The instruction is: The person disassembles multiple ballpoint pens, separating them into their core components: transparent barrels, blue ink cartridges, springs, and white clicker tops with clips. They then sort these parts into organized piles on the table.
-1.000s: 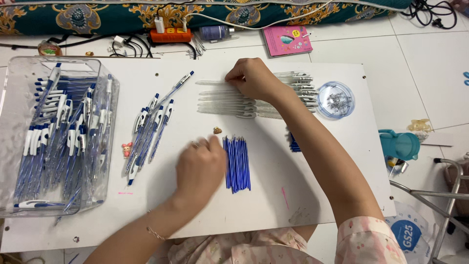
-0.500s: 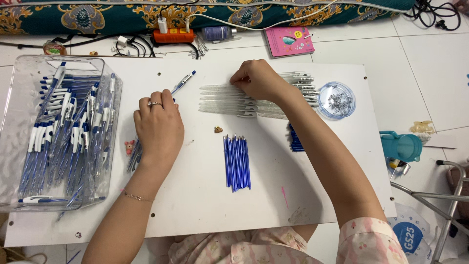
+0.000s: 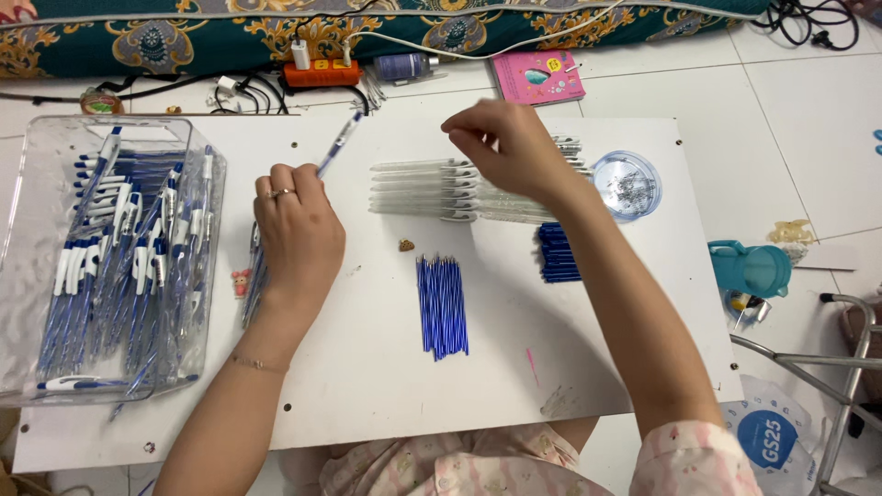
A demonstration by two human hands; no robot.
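Observation:
My left hand [image 3: 299, 230] rests on the white board [image 3: 367, 395] over a small pile of blue-and-white pens [image 3: 251, 285] and grips one pen [image 3: 338, 145], whose tip points up and away. Right of it, my right hand [image 3: 503, 147] hovers with its fingers pinched together above a row of clear pen barrels [image 3: 423, 188]; whether it holds anything is unclear. A bundle of blue refills [image 3: 443, 308] lies in the middle of the board, apart from both hands.
A clear bin [image 3: 32, 276] of assembled pens stands at the left. A round clear dish [image 3: 627, 184] and a stack of blue parts [image 3: 557, 253] sit right of the barrels. A teal cup [image 3: 753, 268], pink booklet [image 3: 537, 78] and orange power strip [image 3: 317, 73] lie on the floor.
My left hand left the blue refills, went up-left to the pen pile and took hold of one pen. My right hand rose off the clear barrels.

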